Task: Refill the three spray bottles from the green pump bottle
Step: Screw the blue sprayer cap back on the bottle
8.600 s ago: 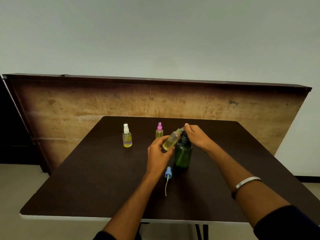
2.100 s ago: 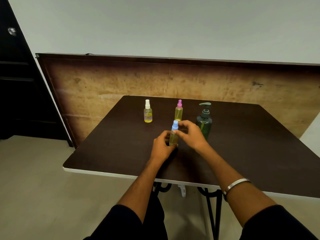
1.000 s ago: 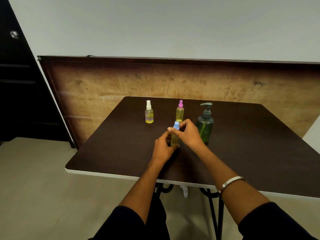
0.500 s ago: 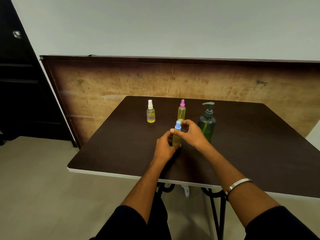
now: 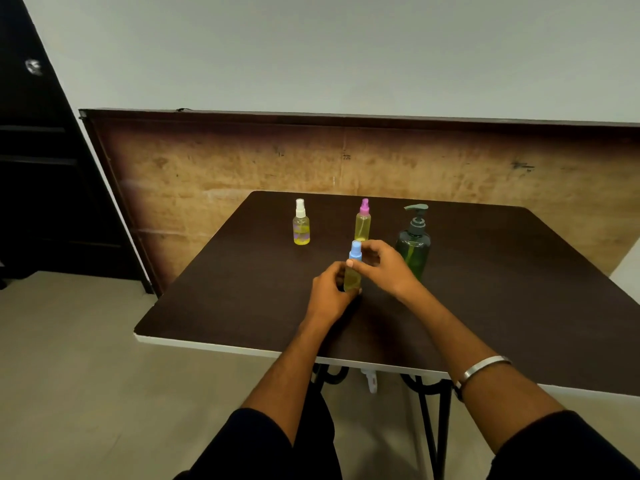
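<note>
While left hand (image 5: pixel 330 292) grips the blue-capped spray bottle (image 5: pixel 352 277) on the tabletop (image 5: pixel 502 289), right hand (image 5: pixel 382 263) pinches its cap (image 5: pixel 355 251): twist snug, keep upright.

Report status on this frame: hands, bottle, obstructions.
Left hand grips small blue-capped clear spray bottle; right hand pinches its cap. Bottle upright on dark table. Nothing in the way.

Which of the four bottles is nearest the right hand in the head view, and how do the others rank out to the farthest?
From the right hand:
1. Blue-capped spray bottle, pinched at its cap, in front centre.
2. Green pump bottle, just behind the hand, on the right.
3. Pink-capped spray bottle, behind, centre.
4. White-capped spray bottle, back left.
</note>
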